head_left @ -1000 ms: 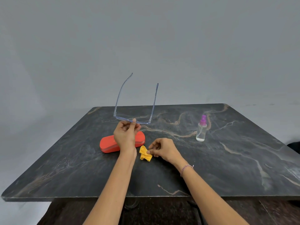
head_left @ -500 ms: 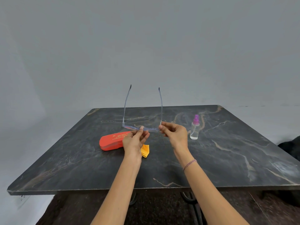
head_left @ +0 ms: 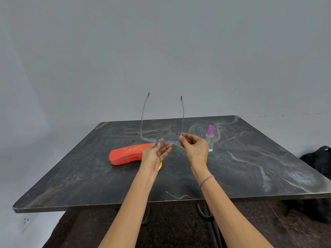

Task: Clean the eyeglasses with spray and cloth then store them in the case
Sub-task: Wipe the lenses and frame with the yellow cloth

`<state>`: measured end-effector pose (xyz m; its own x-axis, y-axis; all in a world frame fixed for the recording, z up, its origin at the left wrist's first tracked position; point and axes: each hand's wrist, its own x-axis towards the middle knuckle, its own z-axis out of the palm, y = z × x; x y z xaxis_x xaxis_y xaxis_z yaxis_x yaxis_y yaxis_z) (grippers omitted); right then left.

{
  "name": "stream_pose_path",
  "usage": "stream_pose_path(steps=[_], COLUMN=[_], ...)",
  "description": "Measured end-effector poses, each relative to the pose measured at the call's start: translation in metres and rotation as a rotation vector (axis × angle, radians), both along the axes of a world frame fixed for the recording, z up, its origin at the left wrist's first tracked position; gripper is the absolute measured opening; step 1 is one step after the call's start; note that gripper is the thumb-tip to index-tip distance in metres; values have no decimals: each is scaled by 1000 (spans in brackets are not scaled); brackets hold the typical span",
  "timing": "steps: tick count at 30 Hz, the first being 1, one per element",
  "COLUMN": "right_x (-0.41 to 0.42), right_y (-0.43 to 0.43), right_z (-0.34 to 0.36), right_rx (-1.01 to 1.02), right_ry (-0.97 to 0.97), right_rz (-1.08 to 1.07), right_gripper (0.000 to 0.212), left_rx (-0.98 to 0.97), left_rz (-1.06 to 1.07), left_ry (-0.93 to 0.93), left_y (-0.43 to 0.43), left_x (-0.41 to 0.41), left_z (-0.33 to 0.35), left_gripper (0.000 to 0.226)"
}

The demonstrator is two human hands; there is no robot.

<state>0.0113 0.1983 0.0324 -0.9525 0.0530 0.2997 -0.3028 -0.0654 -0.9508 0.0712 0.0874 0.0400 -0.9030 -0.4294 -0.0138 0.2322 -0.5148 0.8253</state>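
Dark veined table point(head_left: 250, 176) fills most of the view. A black bag point(head_left: 320, 158) sits on the floor off its right edge. On the table, left of centre, we see the red case point(head_left: 123, 155), closed.

Both hands are raised above the table.
- Left hand point(head_left: 154, 154): palm up, fingers nearly straight, thumb tip against the front bar of the glasses point(head_left: 170, 141).
- Right hand point(head_left: 195, 147): fingers curled, pinching the frame's right corner by the hinge.

We see the glasses held clear of the table, between the hands, with the temples unfolded and pointing up and away.

The spray bottle point(head_left: 210, 140) stands upright just beyond the right hand. A sliver of yellow cloth point(head_left: 160, 166) shows on the table under the left wrist. There is a bracelet point(head_left: 206, 179) on the right wrist.
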Motion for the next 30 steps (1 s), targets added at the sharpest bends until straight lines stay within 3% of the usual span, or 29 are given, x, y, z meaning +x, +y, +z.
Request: stream_pose_path(steps=[8, 15, 25, 30], right_x=[-4, -5, -8, -11], right_y=[30, 42, 54, 58], right_z=[0, -2, -3, -3], right_rx=[18, 29, 405, 512], right_ry=[-19, -24, 166, 229], right_rz=[2, 44, 140, 213], right_gripper=[15, 15, 11, 13], left_rx=[-156, -456, -555, -797], left_rz=[256, 319, 283, 326], left_ry=[2, -52, -51, -84], left_y=[-25, -28, -36, -42], left_x=[8, 10, 12, 8], left_z=[6, 3, -2, 1], left_gripper=[14, 20, 20, 22])
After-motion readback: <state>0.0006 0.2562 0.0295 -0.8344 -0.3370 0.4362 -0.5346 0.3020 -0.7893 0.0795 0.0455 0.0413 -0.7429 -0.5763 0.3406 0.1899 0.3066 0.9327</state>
